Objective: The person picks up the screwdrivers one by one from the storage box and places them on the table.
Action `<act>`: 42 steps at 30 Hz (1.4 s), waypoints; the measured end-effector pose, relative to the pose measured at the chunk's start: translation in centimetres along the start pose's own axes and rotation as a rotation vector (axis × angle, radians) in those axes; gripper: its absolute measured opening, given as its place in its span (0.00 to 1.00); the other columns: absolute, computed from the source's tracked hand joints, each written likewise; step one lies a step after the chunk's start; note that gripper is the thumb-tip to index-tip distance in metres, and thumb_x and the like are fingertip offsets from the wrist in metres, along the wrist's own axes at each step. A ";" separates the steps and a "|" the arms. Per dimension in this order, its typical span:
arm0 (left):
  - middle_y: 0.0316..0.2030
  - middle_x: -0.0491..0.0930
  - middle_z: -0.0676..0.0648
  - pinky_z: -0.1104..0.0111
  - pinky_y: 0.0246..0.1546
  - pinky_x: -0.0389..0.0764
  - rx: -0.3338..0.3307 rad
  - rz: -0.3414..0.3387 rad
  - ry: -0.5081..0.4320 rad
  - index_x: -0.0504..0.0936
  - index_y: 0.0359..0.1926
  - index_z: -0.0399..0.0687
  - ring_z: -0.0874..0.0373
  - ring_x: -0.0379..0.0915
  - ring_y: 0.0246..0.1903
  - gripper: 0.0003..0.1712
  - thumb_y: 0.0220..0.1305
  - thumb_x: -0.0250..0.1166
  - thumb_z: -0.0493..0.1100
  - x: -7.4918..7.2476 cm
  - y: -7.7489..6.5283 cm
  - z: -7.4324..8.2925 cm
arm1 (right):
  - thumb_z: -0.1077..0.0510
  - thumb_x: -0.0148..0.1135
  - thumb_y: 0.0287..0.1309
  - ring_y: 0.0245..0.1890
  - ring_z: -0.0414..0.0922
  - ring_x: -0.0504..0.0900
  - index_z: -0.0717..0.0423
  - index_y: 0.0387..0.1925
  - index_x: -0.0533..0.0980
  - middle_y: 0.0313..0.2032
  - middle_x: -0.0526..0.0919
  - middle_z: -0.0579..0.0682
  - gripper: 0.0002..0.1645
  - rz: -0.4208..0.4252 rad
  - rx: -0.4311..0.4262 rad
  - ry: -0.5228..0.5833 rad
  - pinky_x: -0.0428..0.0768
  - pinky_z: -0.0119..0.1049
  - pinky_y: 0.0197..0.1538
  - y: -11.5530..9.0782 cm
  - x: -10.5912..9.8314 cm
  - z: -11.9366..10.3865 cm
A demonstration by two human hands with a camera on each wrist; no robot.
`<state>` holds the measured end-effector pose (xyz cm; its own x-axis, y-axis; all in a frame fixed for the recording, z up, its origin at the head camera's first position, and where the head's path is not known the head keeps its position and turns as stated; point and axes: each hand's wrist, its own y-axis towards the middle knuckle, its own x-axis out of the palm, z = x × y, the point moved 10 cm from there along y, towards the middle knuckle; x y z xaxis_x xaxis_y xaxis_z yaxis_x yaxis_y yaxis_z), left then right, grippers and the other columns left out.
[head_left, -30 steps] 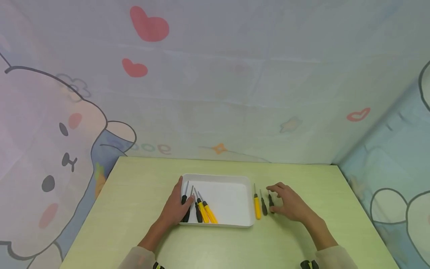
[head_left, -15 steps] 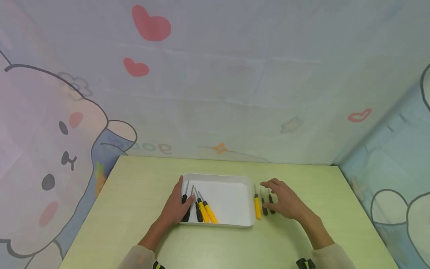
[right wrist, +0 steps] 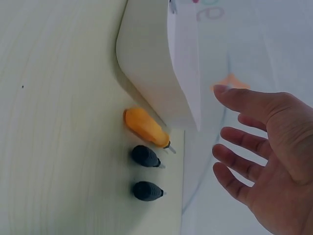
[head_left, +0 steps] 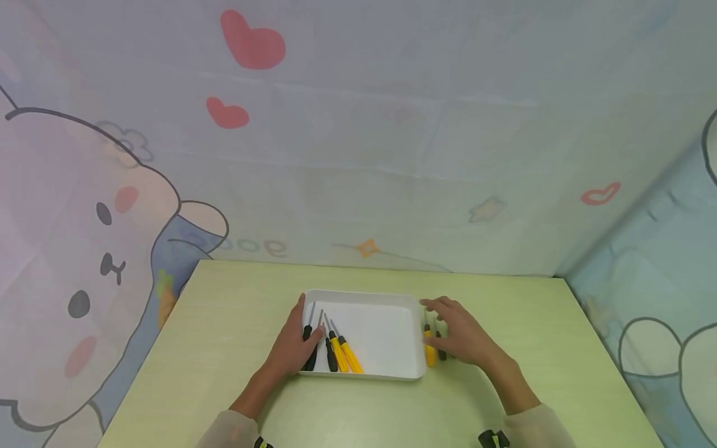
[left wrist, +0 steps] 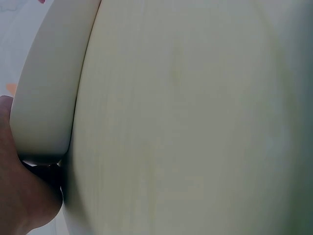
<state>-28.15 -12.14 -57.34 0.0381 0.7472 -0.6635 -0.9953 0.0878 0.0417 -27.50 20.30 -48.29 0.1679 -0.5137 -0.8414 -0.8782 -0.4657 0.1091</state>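
Note:
My left hand (head_left: 288,348) grips the left end of a white rectangular tray (head_left: 389,336), its thumb over the wall. Several screwdrivers lie at that end: two have yellow handles (head_left: 350,354), and the black-handled ones (head_left: 332,359) are partly hidden by the hand. To the right of the tray, my right hand (head_left: 462,336) hovers with fingers spread and nothing in them. Beneath it on the table, a yellow-handled screwdriver (right wrist: 145,128) and two black-handled screwdrivers (right wrist: 145,155) lie side by side in the right wrist view. The head view shows these only in part behind the hand.
The pale wooden table (head_left: 246,311) extends to both sides of the tray. Behind it hangs a printed cloth backdrop (head_left: 358,155) with hearts and a cartoon animal, and another cloth (head_left: 666,298) closes off the right side.
My right hand has moved left, from over the rightmost black-handled screwdriver to over the yellow-handled one beside the tray. The left hand and the tray stay in place.

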 end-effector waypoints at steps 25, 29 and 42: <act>0.78 0.46 0.42 0.49 0.72 0.54 -0.005 0.004 0.013 0.35 0.80 0.51 0.46 0.47 0.75 0.51 0.71 0.57 0.56 0.0 -0.1 0.3 | 0.46 0.74 0.54 0.56 0.51 0.77 0.53 0.68 0.69 0.62 0.73 0.49 0.43 0.016 -0.022 0.023 0.77 0.51 0.57 1.1 1.8 -2.1; 0.77 0.46 0.42 0.49 0.72 0.54 -0.003 0.008 0.010 0.35 0.80 0.50 0.45 0.47 0.75 0.51 0.71 0.58 0.56 -0.1 -0.2 0.2 | 0.46 0.74 0.53 0.56 0.52 0.77 0.52 0.68 0.70 0.62 0.73 0.48 0.42 0.024 -0.034 0.058 0.77 0.53 0.56 1.3 2.1 -2.7; 0.78 0.45 0.43 0.49 0.72 0.54 -0.002 0.007 0.003 0.36 0.80 0.51 0.46 0.46 0.75 0.51 0.71 0.58 0.55 -0.1 -0.2 0.2 | 0.46 0.76 0.51 0.57 0.49 0.75 0.50 0.69 0.68 0.65 0.71 0.45 0.45 -0.030 -0.046 0.025 0.77 0.49 0.58 2.0 4.3 -3.5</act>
<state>-27.95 -12.10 -57.10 0.0304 0.7456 -0.6657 -0.9957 0.0810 0.0452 -27.01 14.65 -49.84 0.2048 -0.5164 -0.8315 -0.8514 -0.5131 0.1089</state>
